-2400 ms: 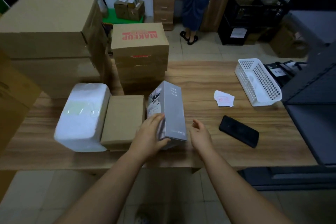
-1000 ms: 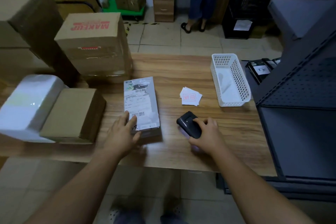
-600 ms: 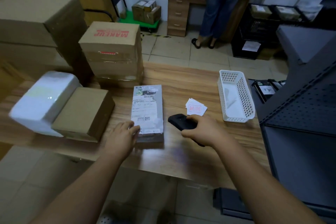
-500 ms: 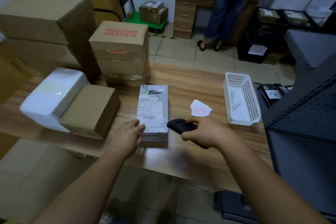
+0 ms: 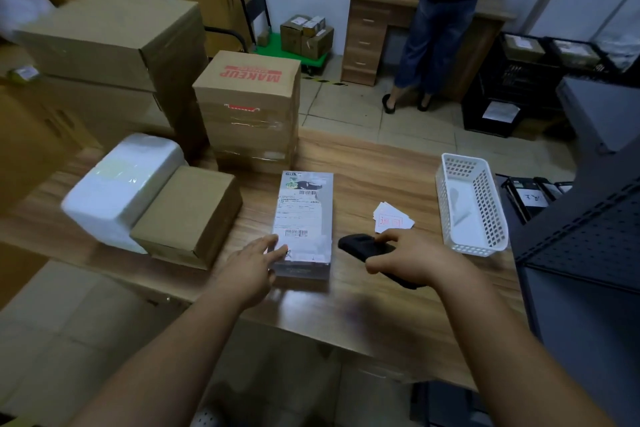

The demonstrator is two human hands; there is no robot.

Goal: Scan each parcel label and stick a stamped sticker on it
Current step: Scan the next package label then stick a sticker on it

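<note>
A grey parcel point(image 5: 304, 215) lies flat on the wooden table point(image 5: 377, 166), its white label with barcodes facing up. My left hand point(image 5: 254, 263) rests at the parcel's near left corner, fingers spread and touching the label's edge. A black handheld scanner point(image 5: 362, 246) is gripped in my right hand point(image 5: 412, 258), just right of the parcel, its nose pointing left toward the label. A small stack of white stickers with red stamps point(image 5: 393, 220) lies beyond my right hand.
A white plastic basket point(image 5: 485, 246) stands at the right. A brown box point(image 5: 188, 215) and a white wrapped parcel point(image 5: 121, 189) sit left, with a MAKEUP carton point(image 5: 249, 107) and larger cartons point(image 5: 110, 45) behind. A dark metal shelf point(image 5: 585, 246) borders the right. A person point(image 5: 440, 24) stands at a far desk.
The parcel went from tilted on edge to lying flat, label up. My right hand picked the scanner up off the table and brought it beside the parcel. My left hand stayed at the parcel's corner.
</note>
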